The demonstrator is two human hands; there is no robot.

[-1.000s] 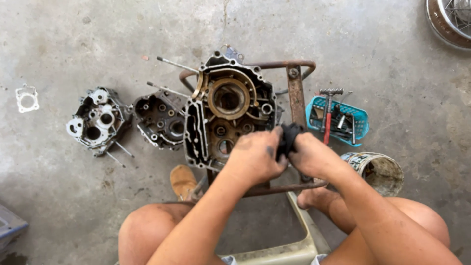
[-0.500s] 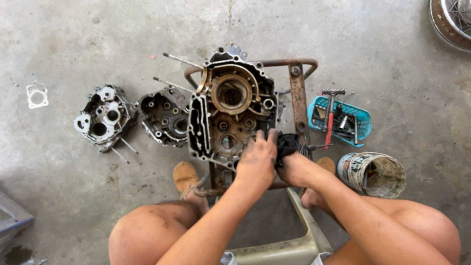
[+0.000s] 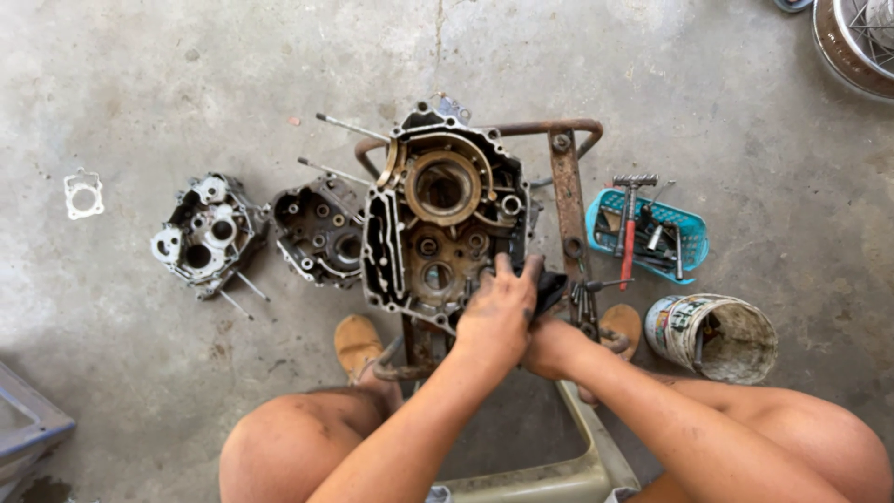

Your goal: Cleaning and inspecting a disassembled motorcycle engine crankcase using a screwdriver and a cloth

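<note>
A greasy engine crankcase (image 3: 438, 224) lies open on a rusty metal stand (image 3: 565, 177) on the concrete floor. My left hand (image 3: 494, 312) grips a black part (image 3: 549, 289) at the crankcase's lower right edge, fingers wrapped over it. My right hand (image 3: 551, 346) sits just below and behind the left one, mostly hidden by it, closed against the same black part. Long studs (image 3: 349, 126) stick out from the crankcase's upper left.
A dark engine cover (image 3: 321, 231) and a pale cylinder head (image 3: 203, 233) lie left of the crankcase, with a white gasket (image 3: 83, 194) farther left. A blue basket (image 3: 652, 228) of tools and a dirty bucket (image 3: 722, 337) stand right. A wheel rim (image 3: 857, 37) sits top right.
Both hands have moved up and left with the black part, from in front of the stand to the crankcase's lower right edge. The view has shifted slightly.
</note>
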